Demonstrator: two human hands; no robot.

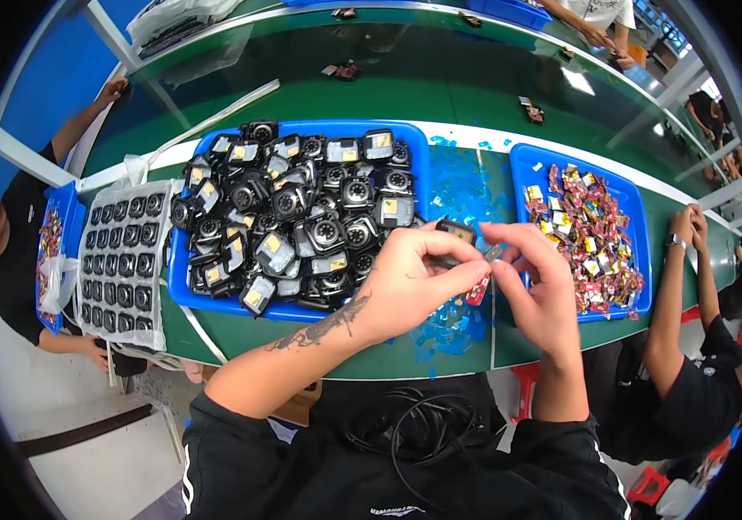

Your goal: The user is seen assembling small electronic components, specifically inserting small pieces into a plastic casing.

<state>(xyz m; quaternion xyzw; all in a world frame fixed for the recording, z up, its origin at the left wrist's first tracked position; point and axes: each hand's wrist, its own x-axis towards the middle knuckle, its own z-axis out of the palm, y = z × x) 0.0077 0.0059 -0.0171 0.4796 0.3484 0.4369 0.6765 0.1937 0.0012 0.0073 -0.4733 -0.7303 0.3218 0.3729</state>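
My left hand (406,282) is closed in a pinch, thumb against forefinger, over the table in front of me. A small red part (478,290), like the ones in the right-hand tray, shows below its fingertips. My right hand (536,282) is closed close beside it, its thumb and forefinger pinching a small grey piece (494,253). The fingertips of both hands nearly meet. Just beyond them shows a dark square watch part (456,230); whether my left hand holds it I cannot tell. Blue film scraps (449,334) lie underneath.
Left of my hands, a blue tray (423,160) is heaped with black watch cases (289,201). Another blue tray (646,260) on the right holds small red, yellow and white parts. Farther left stands a moulded tray (87,260) of watch cases. Other people sit either side and across.
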